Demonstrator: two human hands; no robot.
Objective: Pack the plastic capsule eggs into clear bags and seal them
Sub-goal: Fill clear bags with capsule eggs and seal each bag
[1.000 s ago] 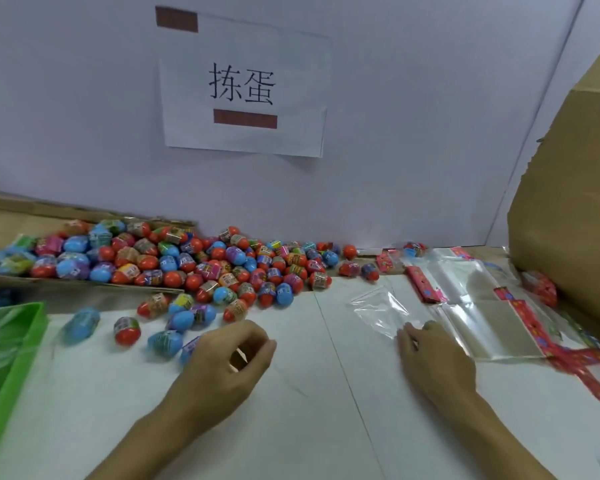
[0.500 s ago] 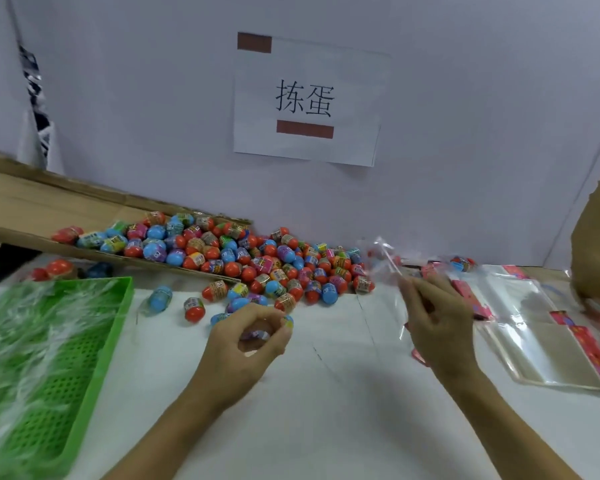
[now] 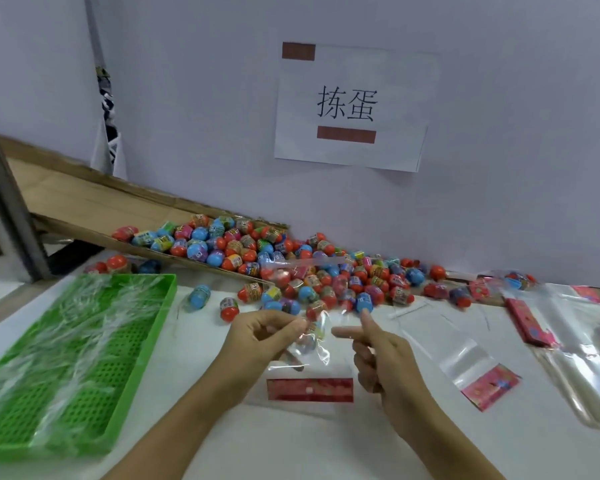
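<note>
Both hands have met at frame centre: the left hand (image 3: 267,336) pinches an egg (image 3: 313,330) into the clear bag (image 3: 303,358) above the table (image 3: 326,441), the right hand (image 3: 378,355) half-curled, its grip unclear. Slippery film could fold shut, spilling the egg. Lower left, the green tray (image 3: 142,327) holds only film.

The tray (image 3: 84,358) lies at the table's (image 3: 291,445) left edge. Behind it a cardboard flap (image 3: 94,209) slopes along the wall, and the pile of eggs (image 3: 291,268) spreads from that flap rightward across the table's back. The 2 hands meet before the pile, the left hand (image 3: 260,337) and the right hand (image 3: 381,355), with a bag (image 3: 309,368) between them. More bags (image 3: 568,341) lie to the right. A paper sign (image 3: 354,105) hangs on the wall above the eggs.
</note>
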